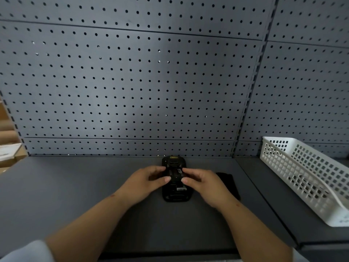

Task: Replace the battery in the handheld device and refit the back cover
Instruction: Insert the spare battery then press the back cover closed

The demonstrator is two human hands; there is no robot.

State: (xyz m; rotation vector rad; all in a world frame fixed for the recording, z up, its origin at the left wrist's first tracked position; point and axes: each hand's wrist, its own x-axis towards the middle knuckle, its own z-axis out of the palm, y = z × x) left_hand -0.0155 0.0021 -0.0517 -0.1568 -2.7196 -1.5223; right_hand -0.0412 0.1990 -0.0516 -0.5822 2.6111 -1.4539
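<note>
Handheld device [176, 193] lies back-up on desk [75, 195] near pegboard [132, 82]. Left hand [145, 183] and right hand [204, 187] fingers pinch battery [176, 173] in its open bay. Back cover [227, 183] lies just right. White basket [306, 178] far right.

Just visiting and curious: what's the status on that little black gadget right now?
Left hand and right hand both on the handheld device, fingertips at its open back. Back cover off, lying right of it. White basket far right, clear of the work.
</note>
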